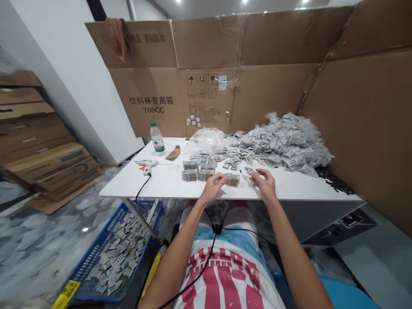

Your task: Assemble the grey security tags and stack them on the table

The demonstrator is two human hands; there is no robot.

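Grey stack (232, 180): left hand (213, 188) at its left edge, grip too small to tell; right hand (264, 184), to its right, pinches one flat piece (249, 171).

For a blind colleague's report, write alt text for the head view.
A person's left hand is at a stack of small grey pieces on a white table; the right hand holds one piece. Beyond lies a heap of bagged pieces; a blue basket stands below.

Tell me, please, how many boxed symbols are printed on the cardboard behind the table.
6 are visible: three in the upper row, umbrella symbol leftmost, and three in the lower row directly beneath. The white label to their right could hide more.
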